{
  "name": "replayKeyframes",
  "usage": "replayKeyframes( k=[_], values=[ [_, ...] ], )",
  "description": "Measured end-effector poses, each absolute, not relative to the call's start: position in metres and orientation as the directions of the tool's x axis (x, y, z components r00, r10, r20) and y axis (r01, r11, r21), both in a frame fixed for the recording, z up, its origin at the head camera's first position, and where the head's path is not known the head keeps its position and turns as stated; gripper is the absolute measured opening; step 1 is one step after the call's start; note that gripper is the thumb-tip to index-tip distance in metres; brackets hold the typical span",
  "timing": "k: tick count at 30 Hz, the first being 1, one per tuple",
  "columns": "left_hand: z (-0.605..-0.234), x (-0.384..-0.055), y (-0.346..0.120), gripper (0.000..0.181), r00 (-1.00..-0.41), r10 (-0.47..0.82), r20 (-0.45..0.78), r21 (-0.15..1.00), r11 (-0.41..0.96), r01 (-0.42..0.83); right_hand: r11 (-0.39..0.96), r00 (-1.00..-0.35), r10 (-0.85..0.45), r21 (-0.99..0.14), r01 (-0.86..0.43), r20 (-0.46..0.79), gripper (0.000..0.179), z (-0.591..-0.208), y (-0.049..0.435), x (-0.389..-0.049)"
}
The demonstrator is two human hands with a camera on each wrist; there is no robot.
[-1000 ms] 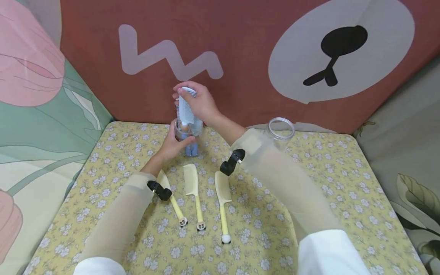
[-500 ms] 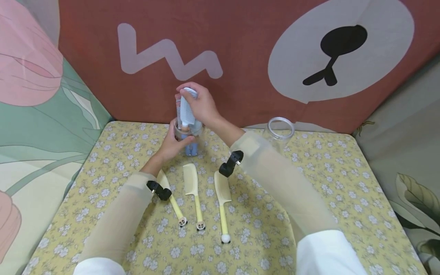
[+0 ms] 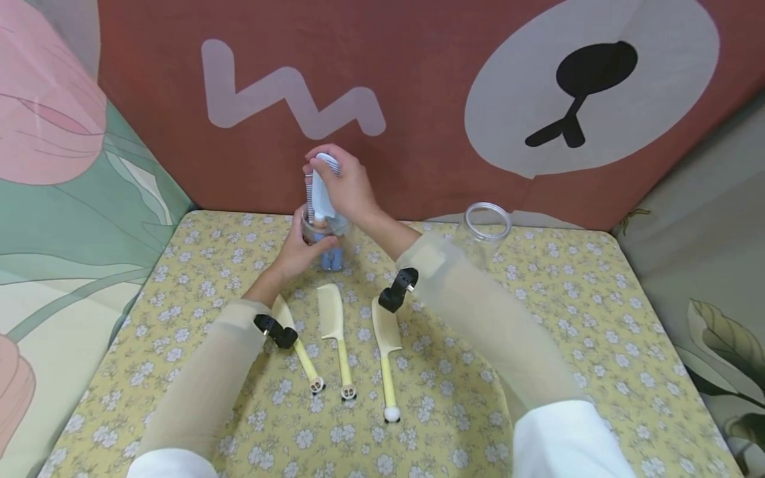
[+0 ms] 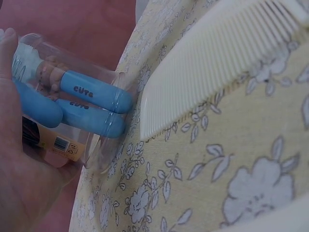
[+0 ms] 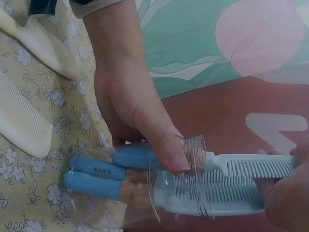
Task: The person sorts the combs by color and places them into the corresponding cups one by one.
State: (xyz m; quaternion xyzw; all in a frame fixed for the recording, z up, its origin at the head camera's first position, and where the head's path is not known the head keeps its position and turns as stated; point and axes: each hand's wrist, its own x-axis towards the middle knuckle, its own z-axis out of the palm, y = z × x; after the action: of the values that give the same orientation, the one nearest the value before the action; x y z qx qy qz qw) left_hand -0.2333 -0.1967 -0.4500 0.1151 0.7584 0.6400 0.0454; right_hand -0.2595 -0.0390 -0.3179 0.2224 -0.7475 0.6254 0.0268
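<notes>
My left hand (image 3: pixel 297 252) grips a clear jar (image 5: pixel 159 203) standing on the table, thumb across its side just under the mouth. Light blue combs (image 5: pixel 258 166) stand heads up in it; their blue handles (image 4: pixel 94 92), lettered "CUTE", reach down inside. Above the mouth, my right hand (image 3: pixel 348 186) holds the head of the front comb between thumb and fingers. That comb's handle is inside the jar; other comb heads stand close behind it. How far the right fingers wrap round them is hidden.
Three cream combs with yellow handles, a left one (image 3: pixel 307 358), a middle one (image 3: pixel 332 315) and a right one (image 3: pixel 389 328), lie in front. A second clear jar (image 3: pixel 508 226) stands at the back right. Behind the flowered tabletop (image 3: pixel 574 318) rises a brown wall (image 3: pixel 418 66).
My right hand and the front comb have shifted slightly downward, and the comb's face has turned a little. The left hand keeps its grip on the jar.
</notes>
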Motion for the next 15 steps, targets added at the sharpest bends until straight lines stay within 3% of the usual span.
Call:
replayKeyframes(
  k=[9,15],
  values=[
    [-0.426,-0.220,-0.196,0.090,-0.970,0.239,0.048,0.983,0.161,0.088,0.205,-0.899,-0.297,-0.898,-0.389,0.322,0.021,-0.319,-0.039,-0.259],
    [-0.437,-0.225,-0.196,0.087,-0.966,0.250,0.059,0.984,0.149,0.099,0.380,-0.887,-0.305,-0.809,-0.448,0.347,0.024,-0.314,-0.034,-0.258]
  ],
)
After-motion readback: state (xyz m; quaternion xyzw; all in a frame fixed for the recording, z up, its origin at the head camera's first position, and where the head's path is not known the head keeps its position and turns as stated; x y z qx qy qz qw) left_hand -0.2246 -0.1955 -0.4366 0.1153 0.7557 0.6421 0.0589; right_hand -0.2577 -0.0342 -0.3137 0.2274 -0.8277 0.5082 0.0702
